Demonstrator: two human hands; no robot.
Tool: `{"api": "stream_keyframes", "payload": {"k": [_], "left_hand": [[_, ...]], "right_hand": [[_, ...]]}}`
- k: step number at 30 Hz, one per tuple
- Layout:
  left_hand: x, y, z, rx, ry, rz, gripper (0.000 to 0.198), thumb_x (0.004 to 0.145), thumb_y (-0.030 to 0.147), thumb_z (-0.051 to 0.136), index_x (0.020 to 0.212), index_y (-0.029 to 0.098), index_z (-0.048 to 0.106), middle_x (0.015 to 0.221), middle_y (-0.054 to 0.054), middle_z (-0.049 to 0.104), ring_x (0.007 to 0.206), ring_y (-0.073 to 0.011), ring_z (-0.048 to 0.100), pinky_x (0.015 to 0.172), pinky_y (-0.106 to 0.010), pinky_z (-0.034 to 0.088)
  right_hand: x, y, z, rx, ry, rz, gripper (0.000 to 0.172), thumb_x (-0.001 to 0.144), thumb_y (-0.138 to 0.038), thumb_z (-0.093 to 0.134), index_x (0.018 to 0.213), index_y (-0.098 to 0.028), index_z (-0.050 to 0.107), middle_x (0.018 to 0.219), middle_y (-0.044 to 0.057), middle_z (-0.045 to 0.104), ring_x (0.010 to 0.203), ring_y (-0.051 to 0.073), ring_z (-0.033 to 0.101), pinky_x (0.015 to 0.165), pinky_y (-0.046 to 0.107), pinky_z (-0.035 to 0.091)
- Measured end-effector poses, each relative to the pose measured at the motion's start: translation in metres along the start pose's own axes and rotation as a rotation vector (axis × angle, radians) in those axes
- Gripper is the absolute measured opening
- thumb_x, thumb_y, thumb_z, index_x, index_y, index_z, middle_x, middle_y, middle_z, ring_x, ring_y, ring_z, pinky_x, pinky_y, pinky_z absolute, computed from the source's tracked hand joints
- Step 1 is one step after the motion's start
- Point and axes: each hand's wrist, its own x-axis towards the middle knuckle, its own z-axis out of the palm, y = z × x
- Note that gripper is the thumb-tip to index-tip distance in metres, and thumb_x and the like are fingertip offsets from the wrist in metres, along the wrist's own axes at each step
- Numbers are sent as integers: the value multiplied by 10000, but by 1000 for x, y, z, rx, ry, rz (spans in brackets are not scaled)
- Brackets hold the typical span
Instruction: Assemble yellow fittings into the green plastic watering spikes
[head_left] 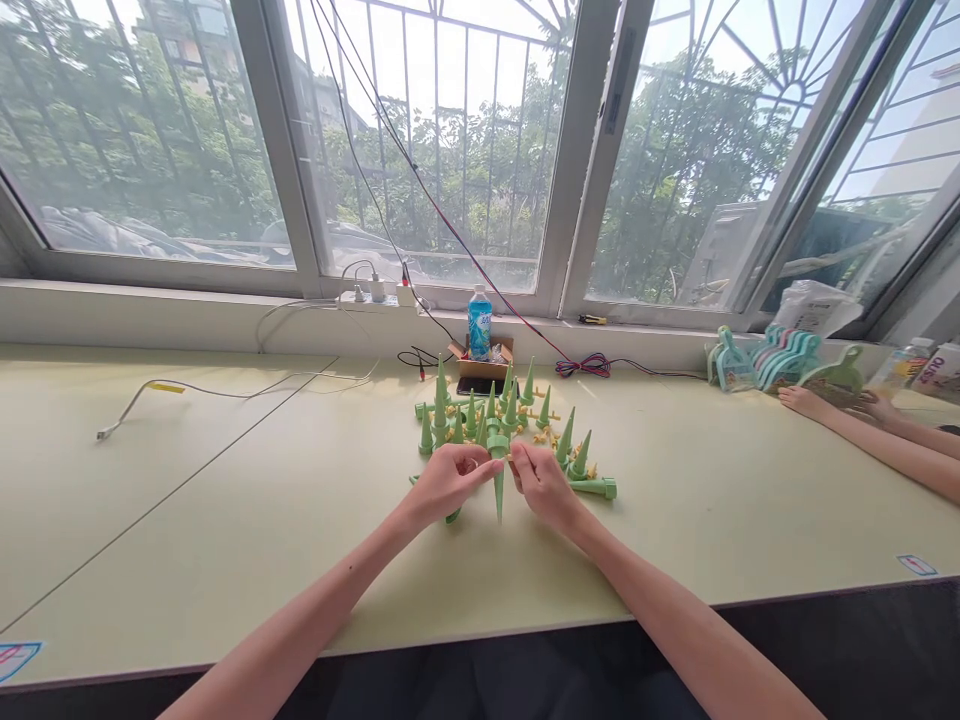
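Observation:
My left hand (450, 480) is closed around a green plant watering spike (499, 492), held tip down above the table. Close against it from the other side, my right hand (541, 484) pinches a small yellow valve (508, 458) at the spike's upper part. Whether the valve sits inside the spike cannot be made out. Behind both hands stand several green spikes (567, 438), points up, with loose yellow valves (541, 437) scattered among them. Another green spike (596, 487) lies on its side just right of my right hand.
A blue bottle (479, 322) and an open cardboard box (505, 367) stand at the back, near a dark phone (478, 386). Cables (592, 364) run along the sill. At right, another person's hands (806, 402) are by green scoop-like items (834, 375). A white cable (124, 408) lies left.

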Motion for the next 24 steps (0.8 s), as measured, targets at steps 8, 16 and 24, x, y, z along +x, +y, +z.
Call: {"api": "stream_keyframes", "payload": {"k": [8, 16, 24], "left_hand": [[1, -2, 3, 80, 89, 100, 394, 852, 505, 576, 659, 163, 599, 642, 8, 483, 588, -115, 370, 543, -232, 348], [3, -5, 6, 118, 154, 137, 362, 856, 500, 582, 734, 165, 648, 757, -26, 589, 609, -118, 452, 579, -240, 412], [5, -8, 5, -37, 228, -17, 612, 937, 587, 370, 597, 144, 620, 567, -17, 522, 534, -123, 465, 519, -240, 383]], "right_hand": [[3, 4, 3, 171, -32, 94, 488, 965, -570, 315, 613, -232, 334, 491, -43, 346, 408, 106, 322, 402, 261, 277], [6, 4, 4, 226, 3, 93, 500, 952, -583, 344, 598, -230, 346, 473, -46, 350, 392, 96, 320, 379, 253, 267], [5, 0, 1, 65, 79, 35, 457, 989, -515, 299, 639, -225, 341, 539, -37, 366, 463, 111, 329, 444, 257, 293]]}}
